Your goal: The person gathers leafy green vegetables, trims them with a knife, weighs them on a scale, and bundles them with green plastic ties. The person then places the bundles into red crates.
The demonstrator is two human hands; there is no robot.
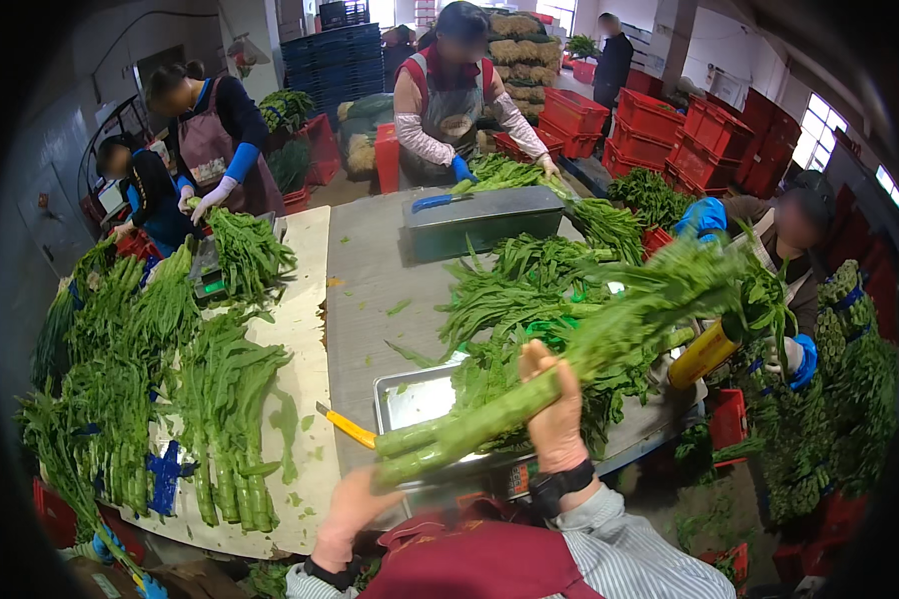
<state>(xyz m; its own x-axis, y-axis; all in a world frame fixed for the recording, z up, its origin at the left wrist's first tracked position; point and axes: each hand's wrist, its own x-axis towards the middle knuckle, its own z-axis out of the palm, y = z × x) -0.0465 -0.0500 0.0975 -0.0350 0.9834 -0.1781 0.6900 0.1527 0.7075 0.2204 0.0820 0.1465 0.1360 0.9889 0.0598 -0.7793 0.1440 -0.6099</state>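
My right hand (pixel 557 419) is closed around a bundle of stem lettuce (pixel 472 419), gripping the thick pale stems below the leaves. The bundle slants over a weighing scale's metal tray (pixel 416 400), its blurred leafy tops pointing up and right. At the cut ends is my left hand (pixel 348 509), blurred; whether it grips them or only touches them is unclear. A yellow utility knife (pixel 350 429) lies left of the tray, its tip pointing away from me. More leafy stem lettuce (pixel 524 299) is heaped behind the bundle.
Trimmed stem lettuce (pixel 228 427) lies in rows on the left board (pixel 307 479). A metal box (pixel 487 224) with a blue-handled knife (pixel 438 202) stands at the far side. Co-workers stand left, opposite and right. By the right worker is a yellow cylinder (pixel 704 356).
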